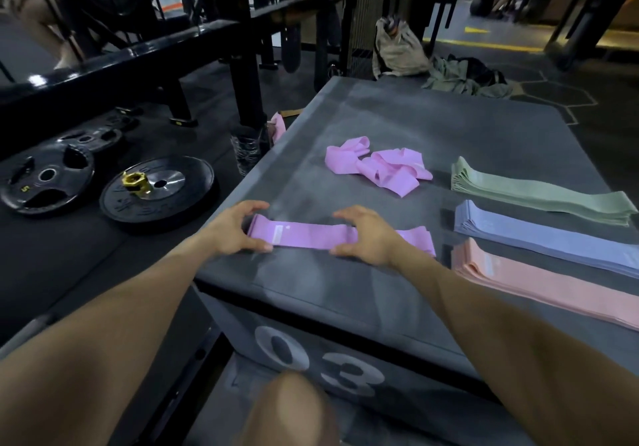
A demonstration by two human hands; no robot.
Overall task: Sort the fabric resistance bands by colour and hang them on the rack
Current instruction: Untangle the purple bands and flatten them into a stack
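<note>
Matt cloth bands [342, 236]; scuffed matt box top [397, 117].

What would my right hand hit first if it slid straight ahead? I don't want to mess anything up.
Probably the loose purple bands ahead of the right hand; bare box top lies between.

Both bare forearms reach forward, nearly parallel. The left hand [232, 229] and right hand [363, 234] lie palm-down, fingers and thumbs curled (each grip a wide pinch), right just beside left, a knee [290, 407] below them.
</note>
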